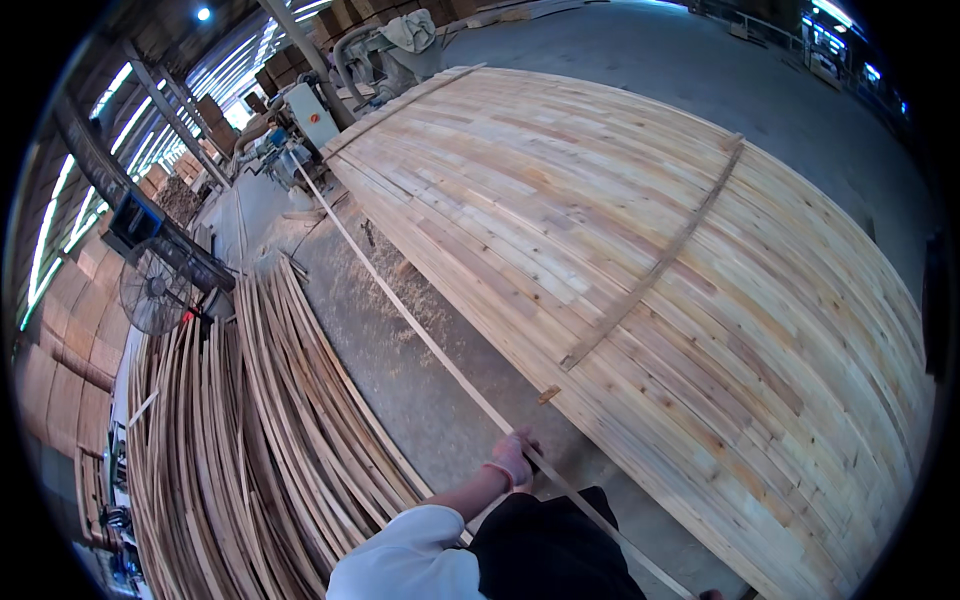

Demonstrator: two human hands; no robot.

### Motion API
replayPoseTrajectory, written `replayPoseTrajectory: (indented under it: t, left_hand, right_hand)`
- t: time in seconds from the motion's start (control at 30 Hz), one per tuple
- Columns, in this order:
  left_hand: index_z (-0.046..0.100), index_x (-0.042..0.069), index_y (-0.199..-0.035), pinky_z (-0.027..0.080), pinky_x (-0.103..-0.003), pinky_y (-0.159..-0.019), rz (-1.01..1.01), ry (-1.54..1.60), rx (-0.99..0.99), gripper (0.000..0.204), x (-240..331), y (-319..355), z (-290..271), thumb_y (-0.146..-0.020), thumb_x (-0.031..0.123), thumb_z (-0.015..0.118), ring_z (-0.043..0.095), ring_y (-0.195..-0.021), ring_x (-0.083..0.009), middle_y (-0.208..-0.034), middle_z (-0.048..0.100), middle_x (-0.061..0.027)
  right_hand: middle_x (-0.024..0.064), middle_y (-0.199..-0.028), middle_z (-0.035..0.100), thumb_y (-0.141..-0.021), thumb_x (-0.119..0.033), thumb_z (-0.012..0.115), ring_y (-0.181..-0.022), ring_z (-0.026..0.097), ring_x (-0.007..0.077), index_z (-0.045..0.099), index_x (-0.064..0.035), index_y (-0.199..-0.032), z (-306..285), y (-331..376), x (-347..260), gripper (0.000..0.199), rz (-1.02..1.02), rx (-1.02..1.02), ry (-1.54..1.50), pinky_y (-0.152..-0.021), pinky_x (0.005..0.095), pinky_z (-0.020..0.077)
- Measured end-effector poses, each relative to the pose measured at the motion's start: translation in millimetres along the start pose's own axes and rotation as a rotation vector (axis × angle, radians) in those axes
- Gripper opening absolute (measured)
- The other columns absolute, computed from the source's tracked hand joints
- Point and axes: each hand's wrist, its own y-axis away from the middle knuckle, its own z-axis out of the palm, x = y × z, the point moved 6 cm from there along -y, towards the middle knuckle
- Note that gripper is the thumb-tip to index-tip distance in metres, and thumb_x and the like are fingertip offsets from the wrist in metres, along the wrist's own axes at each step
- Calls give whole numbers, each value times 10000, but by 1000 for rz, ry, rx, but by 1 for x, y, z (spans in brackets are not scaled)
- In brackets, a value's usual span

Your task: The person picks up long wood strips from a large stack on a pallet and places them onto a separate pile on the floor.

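Observation:
My left hand, in what looks like a pale pinkish glove with a reddish cuff, is closed round a long thin wooden strip. The strip runs from the lower edge past my legs and away to a machine at the far left. Only a sliver of what seems to be my right hand shows at the bottom, beside the strip's near end; its fingers are mostly cut off. To the right of the strip lies a wide layer of long pale boards, crossed by thin battens.
Many long strips lie heaped on the floor at my left. Sawdust covers the floor between heap and boards. A standing fan is beside a post. Stacked wood rises at the far left. One short block juts from the boards' edge.

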Motion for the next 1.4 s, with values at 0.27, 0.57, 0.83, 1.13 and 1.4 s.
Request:
replayPoseTrajectory:
  t: [0.27,0.57,0.83,1.13,1.4]
  left_hand:
    - [523,37,-1178,348,-464,-1057,-77,-240,-449,416,34,39,13,-864,287,632,509,-1136,-315,-1201,558,-137]
    - [545,2,-1153,499,-403,-907,29,-862,-473,427,52,102,47,-891,335,601,591,-1054,-251,-1119,605,-152]
    - [585,-7,-1100,555,-372,-734,264,-671,-594,378,173,90,99,-872,292,626,669,-854,-241,-967,671,-122]
    - [627,95,-1057,467,-282,-569,450,-591,-329,339,336,7,90,-867,375,610,619,-674,-153,-860,674,-38]
    - [555,87,-1155,526,-358,-797,56,-498,-677,390,282,-32,59,-892,372,595,637,-918,-220,-992,665,-85]
  right_hand:
    - [82,-918,691,-786,-520,615,-849,656,219,662,-108,-1085,0,-47,-280,511,-88,-519,-88,-748,338,498]
    - [58,-824,680,-839,-447,608,-756,607,122,689,-57,-1012,-51,-56,-314,434,-53,-255,-319,-701,269,482]
    - [102,-715,674,-896,-574,476,-583,619,269,667,-60,-704,-147,52,-105,580,252,650,345,-565,368,499]
    - [138,-727,654,-878,-409,589,-630,605,283,662,-32,-869,-69,-35,-298,384,6,467,67,-607,408,480]
    - [163,-687,606,-898,-331,528,-660,567,366,596,-47,-703,-15,-88,-468,350,-204,497,62,-622,474,444]
